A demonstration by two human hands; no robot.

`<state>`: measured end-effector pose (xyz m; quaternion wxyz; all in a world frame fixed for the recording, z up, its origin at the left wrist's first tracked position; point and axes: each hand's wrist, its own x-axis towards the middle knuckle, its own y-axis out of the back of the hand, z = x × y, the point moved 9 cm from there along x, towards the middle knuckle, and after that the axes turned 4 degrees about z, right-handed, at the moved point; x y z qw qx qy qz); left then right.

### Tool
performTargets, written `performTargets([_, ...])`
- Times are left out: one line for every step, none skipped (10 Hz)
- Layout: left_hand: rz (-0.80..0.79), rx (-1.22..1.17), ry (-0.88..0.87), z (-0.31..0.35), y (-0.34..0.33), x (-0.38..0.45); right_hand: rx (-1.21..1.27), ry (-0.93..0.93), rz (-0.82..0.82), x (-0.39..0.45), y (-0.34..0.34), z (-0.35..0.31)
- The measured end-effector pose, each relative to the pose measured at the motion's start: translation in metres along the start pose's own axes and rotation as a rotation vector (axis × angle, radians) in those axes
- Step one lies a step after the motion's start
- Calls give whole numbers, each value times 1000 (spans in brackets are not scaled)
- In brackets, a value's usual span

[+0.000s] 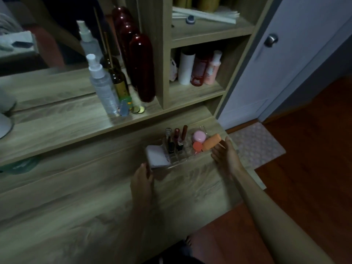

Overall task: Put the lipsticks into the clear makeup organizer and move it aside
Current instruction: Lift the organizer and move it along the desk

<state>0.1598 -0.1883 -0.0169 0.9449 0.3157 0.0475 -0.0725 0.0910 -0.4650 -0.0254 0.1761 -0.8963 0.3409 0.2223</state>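
The clear makeup organizer (177, 164) sits near the right end of the wooden desk (85, 206). Several lipsticks (178, 140) stand upright in its slots, beside a white compact (157, 155), a pink round case (199, 136), a small red round item (197, 146) and an orange tube (211, 142). My left hand (142, 180) touches the organizer's left front corner, fingers curled against it. My right hand (225, 155) is at the organizer's right end, fingers apart, next to the orange tube. Whether either hand truly grips the organizer is unclear in the dim light.
A raised shelf behind holds a clear spray bottle (103, 86), a brown bottle (118, 79) and a dark red bottle (142, 67) before a mirror. Shelf cubbies on the right hold bottles (198, 67). The desk's right edge drops to a wooden floor (304, 168) and a mat (255, 145).
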Motion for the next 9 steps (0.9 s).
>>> performTargets([-19, 16, -11, 11, -17, -1, -22, 17, -1, 8, 14, -9])
performTargets([-20, 7, -9, 20, -30, -2, -16, 26, 0, 17, 24, -19])
performTargets([-14, -25, -16, 30, -41, -3, 3, 34, 13, 27, 32, -28])
performTargets([-6, -26, -33, 38, -49, -3, -2, 30, 0, 37, 39, -33])
performTargets([-1, 2, -44, 45, -54, -4, -40, 24, 7, 44, 44, -37])
performTargets([-25, 28, -4, 44, -61, -3, -47, 17, 41, 45, 49, -41])
performTargets([-33, 48, 21, 44, -64, -4, -49, 27, 37, 47, 52, -40])
performTargets([-47, 49, 12, 45, -64, -5, -21, 30, 8, 48, 52, -35])
performTargets([-70, 71, 27, 38, -71, -7, 8, 20, -19, 44, 50, -38])
